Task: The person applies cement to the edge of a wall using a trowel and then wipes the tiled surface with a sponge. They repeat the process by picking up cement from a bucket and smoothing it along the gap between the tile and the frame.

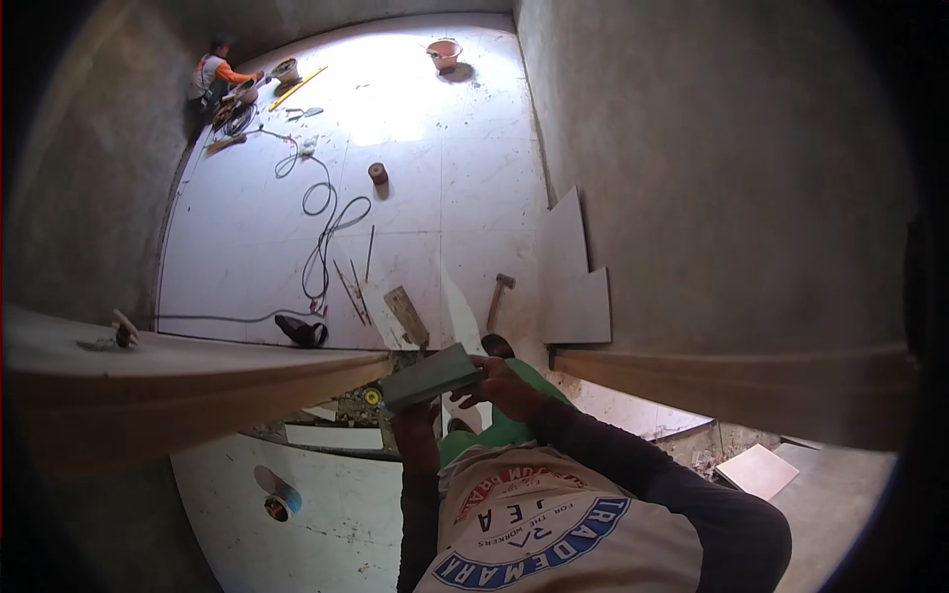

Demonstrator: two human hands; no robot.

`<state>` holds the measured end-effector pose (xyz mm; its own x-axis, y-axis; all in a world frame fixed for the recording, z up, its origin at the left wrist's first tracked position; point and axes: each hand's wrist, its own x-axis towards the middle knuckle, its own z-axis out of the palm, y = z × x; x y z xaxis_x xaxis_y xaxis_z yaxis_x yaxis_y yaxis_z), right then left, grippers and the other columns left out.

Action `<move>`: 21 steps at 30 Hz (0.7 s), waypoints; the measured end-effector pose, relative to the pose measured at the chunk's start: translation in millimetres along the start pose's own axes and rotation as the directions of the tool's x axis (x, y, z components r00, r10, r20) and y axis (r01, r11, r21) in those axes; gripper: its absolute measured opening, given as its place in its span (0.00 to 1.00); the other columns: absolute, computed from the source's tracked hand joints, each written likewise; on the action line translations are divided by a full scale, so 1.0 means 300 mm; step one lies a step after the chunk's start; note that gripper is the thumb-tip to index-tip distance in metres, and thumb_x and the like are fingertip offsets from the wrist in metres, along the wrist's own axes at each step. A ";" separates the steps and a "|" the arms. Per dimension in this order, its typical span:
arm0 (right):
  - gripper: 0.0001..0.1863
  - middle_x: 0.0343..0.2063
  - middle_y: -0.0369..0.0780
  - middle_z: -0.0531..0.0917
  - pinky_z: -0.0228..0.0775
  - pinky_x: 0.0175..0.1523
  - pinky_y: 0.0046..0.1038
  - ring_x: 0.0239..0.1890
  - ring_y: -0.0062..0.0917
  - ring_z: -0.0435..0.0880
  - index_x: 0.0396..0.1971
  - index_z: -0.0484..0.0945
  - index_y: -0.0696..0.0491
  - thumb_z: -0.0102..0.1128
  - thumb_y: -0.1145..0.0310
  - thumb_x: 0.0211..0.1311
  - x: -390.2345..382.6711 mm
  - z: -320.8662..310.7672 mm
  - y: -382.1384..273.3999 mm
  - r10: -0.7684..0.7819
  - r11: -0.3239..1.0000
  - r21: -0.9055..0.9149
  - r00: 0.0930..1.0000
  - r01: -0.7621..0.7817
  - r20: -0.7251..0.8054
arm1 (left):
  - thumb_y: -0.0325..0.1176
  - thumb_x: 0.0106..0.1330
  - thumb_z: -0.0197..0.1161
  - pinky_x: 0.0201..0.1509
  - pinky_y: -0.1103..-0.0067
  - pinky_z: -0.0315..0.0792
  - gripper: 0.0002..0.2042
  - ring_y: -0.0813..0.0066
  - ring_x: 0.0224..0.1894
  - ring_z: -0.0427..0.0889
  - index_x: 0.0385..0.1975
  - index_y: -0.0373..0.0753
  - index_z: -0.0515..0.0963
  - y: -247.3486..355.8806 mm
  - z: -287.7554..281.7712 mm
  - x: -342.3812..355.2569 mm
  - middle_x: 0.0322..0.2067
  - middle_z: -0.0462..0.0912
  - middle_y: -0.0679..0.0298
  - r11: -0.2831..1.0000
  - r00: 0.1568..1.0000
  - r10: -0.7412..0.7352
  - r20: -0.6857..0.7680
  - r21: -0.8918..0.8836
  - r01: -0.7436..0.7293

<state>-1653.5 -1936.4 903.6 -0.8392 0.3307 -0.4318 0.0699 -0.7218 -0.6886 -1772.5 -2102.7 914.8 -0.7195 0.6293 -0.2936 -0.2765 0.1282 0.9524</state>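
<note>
A grey-green rectangular block (432, 377) is held tilted in front of my body, above a doorway between two walls. My left hand (417, 419) supports it from below near its left end, with the fingers mostly hidden. Around its right end, my right hand (502, 387) has its fingers and thumb closed. What the block is made of I cannot tell. Just past it, on the floor, lie a worn wooden board (405, 315) and a pale cut tile strip (461, 313). A hammer (499, 298) rests to the right of these.
Thin rods (352, 292), a dark strapped item (301, 330) and a looping cable (318, 242) lie on the white tiles. Cut tiles (578, 287) lean by the right wall. Further off are a bucket (446, 55) and a crouching person (215, 77). A can (280, 504) stands behind left.
</note>
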 end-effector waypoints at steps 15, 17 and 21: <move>0.36 0.58 0.61 0.71 0.71 0.64 0.49 0.62 0.56 0.72 0.63 0.65 0.65 0.62 0.61 0.56 0.147 -1.221 0.039 -0.388 0.391 -0.428 0.276 -0.815 -0.879 | 0.30 0.70 0.60 0.55 0.68 0.71 0.20 0.69 0.51 0.85 0.62 0.41 0.76 -0.113 -0.027 0.057 0.53 0.84 0.65 0.835 0.743 -0.448 -0.497 0.064 0.546; 0.35 0.55 0.61 0.72 0.71 0.64 0.48 0.60 0.55 0.73 0.61 0.67 0.66 0.62 0.62 0.56 0.156 -1.269 0.059 -0.380 0.403 -0.399 0.246 -0.823 -0.892 | 0.31 0.70 0.58 0.56 0.69 0.70 0.21 0.68 0.51 0.84 0.63 0.41 0.75 -0.135 -0.038 0.029 0.53 0.83 0.65 0.783 0.704 -0.512 -0.491 0.069 0.618; 0.35 0.54 0.62 0.73 0.70 0.65 0.48 0.59 0.55 0.74 0.60 0.67 0.69 0.62 0.63 0.55 0.200 -1.320 0.106 -0.392 0.400 -0.354 0.192 -0.845 -0.900 | 0.32 0.73 0.58 0.55 0.70 0.70 0.18 0.70 0.50 0.84 0.62 0.42 0.75 -0.171 -0.048 0.018 0.52 0.82 0.66 0.721 0.659 -0.572 -0.488 0.084 0.688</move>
<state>-1488.1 -1698.7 625.2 0.2972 0.8933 -0.3372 0.9283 -0.3530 -0.1171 -1771.4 -2116.9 863.1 -0.6274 -0.0326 -0.7780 -0.6406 0.5897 0.4918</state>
